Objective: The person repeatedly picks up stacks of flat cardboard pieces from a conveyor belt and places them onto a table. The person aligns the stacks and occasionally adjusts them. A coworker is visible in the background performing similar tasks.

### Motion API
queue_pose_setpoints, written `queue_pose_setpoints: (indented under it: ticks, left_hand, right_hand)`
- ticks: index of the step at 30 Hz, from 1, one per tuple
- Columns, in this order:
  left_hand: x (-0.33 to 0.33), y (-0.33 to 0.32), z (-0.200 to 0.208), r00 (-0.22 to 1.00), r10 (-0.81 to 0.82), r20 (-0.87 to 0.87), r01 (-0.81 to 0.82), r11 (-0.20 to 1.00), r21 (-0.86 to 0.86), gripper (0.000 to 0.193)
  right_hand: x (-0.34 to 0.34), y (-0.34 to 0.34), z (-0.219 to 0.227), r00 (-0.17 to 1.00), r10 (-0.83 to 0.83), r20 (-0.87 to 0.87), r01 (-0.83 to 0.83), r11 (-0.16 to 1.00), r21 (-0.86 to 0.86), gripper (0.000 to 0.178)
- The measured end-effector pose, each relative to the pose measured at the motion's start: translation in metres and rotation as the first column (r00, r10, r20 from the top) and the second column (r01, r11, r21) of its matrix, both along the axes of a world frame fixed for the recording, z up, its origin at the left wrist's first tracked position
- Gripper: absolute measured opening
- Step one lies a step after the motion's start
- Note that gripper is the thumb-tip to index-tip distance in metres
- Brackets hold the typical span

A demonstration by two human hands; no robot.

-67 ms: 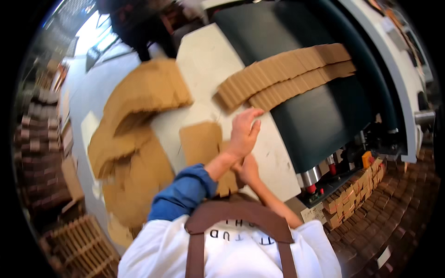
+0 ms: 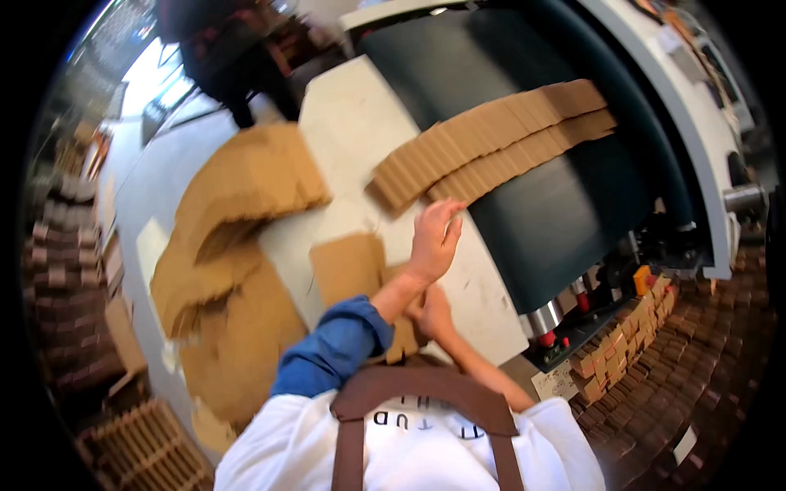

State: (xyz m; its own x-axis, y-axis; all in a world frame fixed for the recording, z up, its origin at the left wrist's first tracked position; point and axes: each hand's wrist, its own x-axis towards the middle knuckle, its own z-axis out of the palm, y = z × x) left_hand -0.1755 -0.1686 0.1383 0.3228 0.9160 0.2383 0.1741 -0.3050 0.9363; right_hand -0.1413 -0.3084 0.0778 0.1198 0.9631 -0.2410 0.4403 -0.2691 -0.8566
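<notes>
My left hand (image 2: 434, 243), below a rolled blue sleeve, reaches across the white tabletop (image 2: 348, 106). Its thumb and fingers are apart, at the near end of overlapping brown cardboard pieces (image 2: 491, 127). Whether the fingertips touch them I cannot tell. Those pieces lie fanned in two rows, from the tabletop onto a dark green belt (image 2: 565, 204). Just below the left wrist is my right hand (image 2: 434, 315), beside brown cardboard (image 2: 403, 335) close to my apron. Its fingers are mostly hidden. Another flat cardboard piece (image 2: 348, 262) lies left of my left hand.
Large curved stacks of cardboard (image 2: 246, 180) stand at the left of the table. The belt machine's grey frame (image 2: 704, 139) rises at right. Bundled cardboard (image 2: 626, 335) is stacked below it. A wooden pallet (image 2: 147, 442) lies lower left. A person (image 2: 229, 57) stands far left.
The view has shifted slightly, moving the table and stacks a little down and left in the picture. Both hands keep nearly the same places beside the cardboard.
</notes>
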Motion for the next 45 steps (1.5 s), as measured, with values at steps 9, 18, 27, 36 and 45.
queue_pose_setpoints:
  ticks: [9,18,27,36,45]
  left_hand:
    - [0.042,0.060,-0.064,0.760,0.282,0.586,0.339,0.597,-0.727,0.027]
    - [0.016,0.065,-0.082,0.455,0.603,0.655,0.530,0.408,-0.744,0.030]
    - [0.017,0.054,-0.020,0.784,-0.041,0.620,0.399,0.798,-0.452,0.026]
    - [-0.113,-0.112,0.013,0.939,0.185,-0.292,-0.216,0.973,-0.078,0.029]
    - [-0.193,-0.172,0.011,0.768,0.456,-0.449,-0.550,0.830,-0.097,0.055]
  right_hand:
    - [-0.001,0.004,-0.020,1.000,-0.003,0.022,0.003,1.000,0.005,0.087]
    - [-0.016,-0.020,-0.053,0.991,-0.046,0.129,0.057,0.994,-0.088,0.087]
    - [-0.006,-0.010,-0.055,0.983,-0.092,-0.157,0.108,0.990,0.095,0.080]
    - [0.041,-0.005,-0.034,0.926,-0.268,-0.265,0.128,0.884,-0.449,0.049]
    - [0.008,0.006,0.015,0.814,-0.067,-0.577,-0.093,0.966,-0.243,0.026]
